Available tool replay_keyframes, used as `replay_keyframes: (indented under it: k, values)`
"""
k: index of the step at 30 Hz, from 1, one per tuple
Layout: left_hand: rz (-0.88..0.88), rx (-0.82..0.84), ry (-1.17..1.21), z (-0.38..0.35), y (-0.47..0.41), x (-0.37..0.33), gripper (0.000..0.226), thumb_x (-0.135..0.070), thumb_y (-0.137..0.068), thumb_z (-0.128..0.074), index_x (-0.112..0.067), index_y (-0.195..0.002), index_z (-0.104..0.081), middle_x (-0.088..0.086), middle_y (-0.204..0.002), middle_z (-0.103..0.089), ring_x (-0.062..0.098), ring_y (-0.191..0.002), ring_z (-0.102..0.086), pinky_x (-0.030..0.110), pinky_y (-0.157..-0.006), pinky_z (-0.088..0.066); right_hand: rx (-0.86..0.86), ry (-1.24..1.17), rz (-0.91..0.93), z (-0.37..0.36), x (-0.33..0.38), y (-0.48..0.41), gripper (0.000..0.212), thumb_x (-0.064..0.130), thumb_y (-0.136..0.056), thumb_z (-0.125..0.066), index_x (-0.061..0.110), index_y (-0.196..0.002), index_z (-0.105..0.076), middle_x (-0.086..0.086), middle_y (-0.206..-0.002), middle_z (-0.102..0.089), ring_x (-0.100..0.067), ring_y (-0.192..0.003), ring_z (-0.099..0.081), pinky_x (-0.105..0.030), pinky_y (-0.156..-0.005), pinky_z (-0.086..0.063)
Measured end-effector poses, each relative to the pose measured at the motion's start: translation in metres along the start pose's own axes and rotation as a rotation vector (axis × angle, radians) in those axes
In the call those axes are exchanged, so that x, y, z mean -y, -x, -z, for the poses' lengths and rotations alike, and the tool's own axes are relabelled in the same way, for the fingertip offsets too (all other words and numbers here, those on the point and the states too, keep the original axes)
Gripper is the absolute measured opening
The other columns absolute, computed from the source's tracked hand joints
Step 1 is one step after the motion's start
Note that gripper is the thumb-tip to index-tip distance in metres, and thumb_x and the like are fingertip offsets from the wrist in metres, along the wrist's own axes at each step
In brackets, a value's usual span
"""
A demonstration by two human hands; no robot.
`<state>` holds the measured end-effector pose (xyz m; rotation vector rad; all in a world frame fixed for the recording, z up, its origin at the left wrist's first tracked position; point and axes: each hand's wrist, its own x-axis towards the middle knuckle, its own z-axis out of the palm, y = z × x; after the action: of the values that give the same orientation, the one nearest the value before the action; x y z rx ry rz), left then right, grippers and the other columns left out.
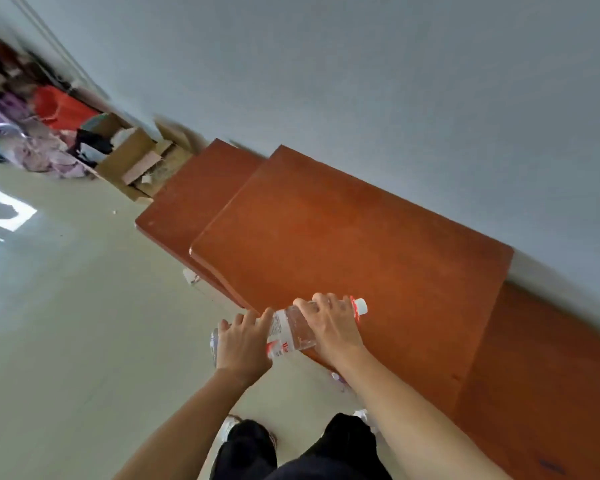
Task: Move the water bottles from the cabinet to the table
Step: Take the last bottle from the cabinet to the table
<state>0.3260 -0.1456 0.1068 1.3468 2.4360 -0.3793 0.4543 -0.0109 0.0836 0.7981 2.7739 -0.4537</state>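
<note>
Wooden table [343,237] — left hand [243,342] and right hand [333,329] hold water bottle [291,332] sideways.

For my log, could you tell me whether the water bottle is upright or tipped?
Tipped on its side: the water bottle is held crosswise, left hand at its base, right hand near its white cap.

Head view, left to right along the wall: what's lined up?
Clothes pile → cardboard boxes → small wooden top → table → lower wooden surface.
</note>
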Motion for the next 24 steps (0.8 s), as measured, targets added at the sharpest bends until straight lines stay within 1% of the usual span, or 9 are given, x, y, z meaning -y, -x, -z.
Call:
replay_keyframes:
  k: [2, 4, 6, 8, 11, 13, 17, 19, 24]
  values:
    - [0.074, -0.116, -0.004, 0.026, 0.004, 0.048, 0.082, -0.050, -0.077, -0.072, -0.032, -0.145, -0.030, 0.001, -0.129, -0.057, 0.027, -0.118, -0.055, 0.049, -0.104, -0.042, -0.101, 0.019, 0.078, 0.028, 0.041, -0.032, 0.084, 0.035, -0.077, -0.084, 0.035, -0.143, -0.032, -0.006, -0.133, -0.050, -0.033, -0.125, -0.049, -0.058, -0.112, -0.032]
    - [0.134, -0.248, 0.011, 0.052, 0.012, 0.101, 0.080, -0.050, -0.072, -0.076, -0.031, -0.141, -0.039, 0.002, -0.123, -0.061, 0.029, -0.112, -0.059, 0.050, -0.099, -0.044, -0.222, 0.061, 0.157, 0.054, 0.089, -0.063, 0.093, 0.057, -0.065, -0.087, 0.032, -0.139, -0.037, -0.008, -0.128, -0.056, -0.032, -0.120, -0.054, -0.063, -0.110, -0.034]
    - [0.200, -0.354, 0.016, 0.074, 0.023, 0.164, 0.081, -0.049, -0.065, -0.081, -0.029, -0.136, -0.046, 0.003, -0.115, -0.065, 0.031, -0.104, -0.063, 0.053, -0.093, -0.048, -0.356, 0.104, 0.216, 0.077, 0.148, -0.091, 0.098, 0.068, -0.055, -0.087, 0.031, -0.134, -0.041, -0.009, -0.121, -0.060, -0.032, -0.114, -0.058, -0.067, -0.106, -0.038]
    - [0.243, -0.407, 0.006, 0.088, 0.038, 0.223, 0.080, -0.045, -0.060, -0.086, -0.027, -0.130, -0.053, 0.005, -0.108, -0.067, 0.032, -0.098, -0.064, 0.053, -0.088, -0.051, -0.484, 0.094, 0.270, 0.097, 0.207, -0.112, 0.090, 0.065, -0.060, -0.086, 0.029, -0.132, -0.046, -0.009, -0.118, -0.060, -0.030, -0.111, -0.058, -0.067, -0.103, -0.041]
    - [0.322, -0.500, 0.001, 0.102, 0.073, 0.314, 0.079, -0.041, -0.054, -0.089, -0.023, -0.125, -0.059, 0.008, -0.103, -0.067, 0.035, -0.091, -0.065, 0.054, -0.083, -0.052, -0.596, 0.117, 0.415, 0.123, 0.305, -0.140, 0.083, 0.054, -0.062, -0.089, 0.026, -0.128, -0.047, -0.012, -0.115, -0.060, -0.033, -0.106, -0.059, -0.060, -0.094, -0.049]
    - [0.419, -0.558, -0.004, 0.106, 0.099, 0.375, 0.081, -0.040, -0.051, -0.091, -0.023, -0.124, -0.059, 0.009, -0.101, -0.067, 0.035, -0.088, -0.065, 0.053, -0.081, -0.053, -0.585, 0.120, 0.512, 0.137, 0.375, -0.158, 0.090, 0.050, -0.055, -0.094, 0.028, -0.128, -0.046, -0.013, -0.115, -0.060, -0.033, -0.107, -0.058, -0.060, -0.092, -0.049]
    - [0.582, -0.646, -0.012, 0.107, 0.158, 0.474, 0.081, -0.035, -0.048, -0.091, -0.022, -0.122, -0.060, 0.008, -0.099, -0.066, 0.035, -0.085, -0.065, 0.050, -0.080, -0.049, -0.576, 0.130, 0.656, 0.152, 0.501, -0.181, 0.094, 0.052, -0.054, -0.094, 0.032, -0.134, -0.049, -0.011, -0.116, -0.057, -0.032, -0.109, -0.057, -0.061, -0.095, -0.047]
    - [0.679, -0.657, -0.032, 0.105, 0.190, 0.521, 0.082, -0.033, -0.046, -0.091, -0.021, -0.122, -0.062, 0.008, -0.100, -0.067, 0.035, -0.086, -0.065, 0.050, -0.080, -0.049, -0.623, 0.105, 0.762, 0.153, 0.563, -0.189, 0.096, 0.048, -0.051, -0.096, 0.030, -0.133, -0.048, -0.012, -0.114, -0.057, -0.032, -0.106, -0.058, -0.061, -0.092, -0.049]
    - [0.848, -0.669, -0.021, 0.095, 0.229, 0.616, 0.085, -0.030, -0.049, -0.090, -0.019, -0.127, -0.057, 0.011, -0.106, -0.065, 0.038, -0.093, -0.064, 0.054, -0.085, -0.048, -0.662, 0.044, 0.956, 0.151, 0.683, -0.221, 0.093, 0.043, -0.051, -0.096, 0.030, -0.131, -0.050, -0.011, -0.109, -0.058, -0.033, -0.098, -0.059, -0.058, -0.090, -0.047]
